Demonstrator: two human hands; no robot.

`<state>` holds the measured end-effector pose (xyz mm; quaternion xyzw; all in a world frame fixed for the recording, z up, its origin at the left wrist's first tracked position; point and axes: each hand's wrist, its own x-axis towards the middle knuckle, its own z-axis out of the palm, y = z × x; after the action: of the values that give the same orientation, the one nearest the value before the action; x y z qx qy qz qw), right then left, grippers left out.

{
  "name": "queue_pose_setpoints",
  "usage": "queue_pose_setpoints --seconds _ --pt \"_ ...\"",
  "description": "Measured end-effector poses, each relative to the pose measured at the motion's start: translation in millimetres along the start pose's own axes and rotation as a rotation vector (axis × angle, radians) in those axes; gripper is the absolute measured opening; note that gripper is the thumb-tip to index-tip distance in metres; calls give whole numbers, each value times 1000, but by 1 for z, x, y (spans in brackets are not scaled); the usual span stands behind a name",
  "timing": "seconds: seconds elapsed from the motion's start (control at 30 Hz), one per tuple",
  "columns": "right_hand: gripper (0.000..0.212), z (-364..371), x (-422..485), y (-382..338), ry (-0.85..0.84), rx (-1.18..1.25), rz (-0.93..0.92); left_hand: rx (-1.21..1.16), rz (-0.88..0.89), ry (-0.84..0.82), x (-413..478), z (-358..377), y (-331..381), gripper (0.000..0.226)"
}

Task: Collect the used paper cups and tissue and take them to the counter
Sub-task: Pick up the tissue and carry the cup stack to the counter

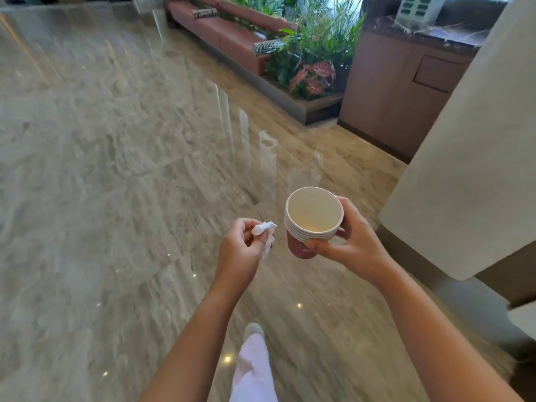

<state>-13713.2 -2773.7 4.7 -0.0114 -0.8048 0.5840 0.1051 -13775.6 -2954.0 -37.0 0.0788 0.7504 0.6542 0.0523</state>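
Note:
My right hand (355, 242) grips a nested stack of several paper cups (311, 220), white inside with a pinkish outer wall, held upright at waist height. The top cup looks empty apart from a faint stain at its bottom. My left hand (237, 248) pinches a crumpled white tissue (265, 233) between thumb and fingers, just left of the cups and apart from them. Both arms reach forward over a glossy marble floor. A wooden counter (406, 91) with a dark stone top stands ahead at the upper right.
A large white pillar (470, 169) rises close on my right. A planter of green and pink plants (313, 65) and a reddish bench (220, 30) lie ahead beside the counter. A white device (417, 7) sits on the countertop. My leg and shoe (253, 358) show below.

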Motion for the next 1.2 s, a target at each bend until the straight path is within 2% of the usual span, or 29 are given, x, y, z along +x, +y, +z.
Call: queue_pose_setpoints --seconds 0.3,0.6,0.87,1.0,1.13,1.2 --pt "64 -37 207 32 155 -23 10 21 54 -137 243 41 17 7" --pt "63 -104 337 85 312 -5 86 -18 89 -298 402 125 30 14" --pt "65 -220 484 155 401 -19 88 -20 138 -401 571 248 45 17" --pt "66 -271 540 174 429 -46 86 -23 153 -428 635 297 62 38" --pt "67 -320 592 199 485 -58 119 -18 149 -503 702 349 63 16" --pt "67 -338 615 211 506 -63 144 -4 137 -528 732 374 60 16"
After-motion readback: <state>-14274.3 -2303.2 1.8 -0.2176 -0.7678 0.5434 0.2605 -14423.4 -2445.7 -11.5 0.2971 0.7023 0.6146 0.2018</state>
